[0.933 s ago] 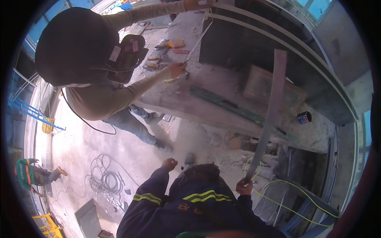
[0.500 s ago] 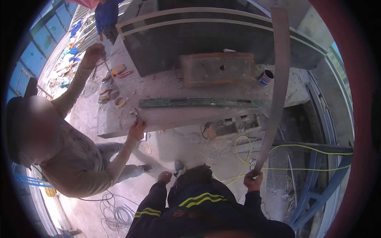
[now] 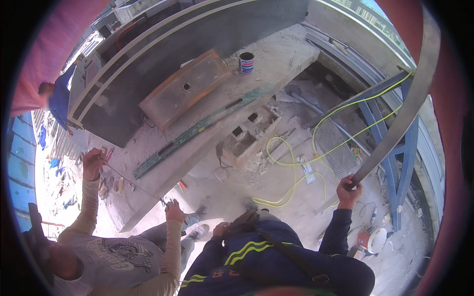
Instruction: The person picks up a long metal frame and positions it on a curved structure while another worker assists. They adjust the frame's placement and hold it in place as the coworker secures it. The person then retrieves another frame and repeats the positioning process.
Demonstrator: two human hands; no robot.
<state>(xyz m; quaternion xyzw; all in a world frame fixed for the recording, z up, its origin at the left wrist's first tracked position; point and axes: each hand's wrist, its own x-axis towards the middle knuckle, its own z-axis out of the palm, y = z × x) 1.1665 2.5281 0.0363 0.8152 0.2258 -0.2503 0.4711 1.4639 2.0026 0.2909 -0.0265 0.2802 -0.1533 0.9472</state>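
My right hand (image 3: 348, 191) is closed around the lower part of a long, flat grey metal bar (image 3: 395, 143). The bar rises from my fist toward the upper right edge and looks bent by the lens. My left hand (image 3: 221, 229) stays close to my waist with its fingers curled in; what it holds, if anything, is hidden. On my left a co-worker stretches a thin rod (image 3: 131, 180) between both hands, with a small tool at its near end. A long green spirit level (image 3: 202, 130) lies on the concrete ledge (image 3: 163, 190) ahead.
A paint can (image 3: 246, 63) and an orange-edged box (image 3: 185, 89) stand on the ledge. A yellow-green cable (image 3: 295, 182) loops over the floor toward blue steel beams (image 3: 390, 163). A white-lidded bucket (image 3: 373, 240) stands at right. Another person in blue is far left.
My view has swung to the right. The metal bar, still in my right hand, has tilted toward the right. My left hand has drawn in against my waist.
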